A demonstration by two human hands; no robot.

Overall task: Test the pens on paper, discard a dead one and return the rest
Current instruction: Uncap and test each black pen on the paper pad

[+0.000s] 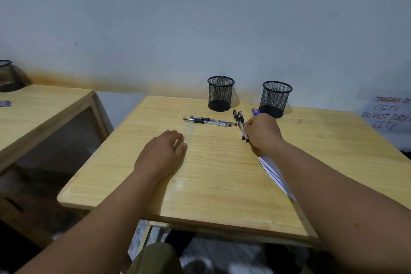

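Right hand [262,132] fisted around blue pen [255,111]; left hand [162,151] flat.

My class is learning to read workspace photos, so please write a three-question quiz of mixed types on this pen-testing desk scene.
1. True or false: both black mesh pen cups on the wooden desk stand upright.
2. Multiple choice: the left hand is (A) lifting a cup, (B) palm-down on the desk, (C) writing.
3. Fill in: the right hand grips a ____ pen over the white paper.

Key: 1 true; 2 B; 3 blue. Two pairs of black pens lie loose on the desk.
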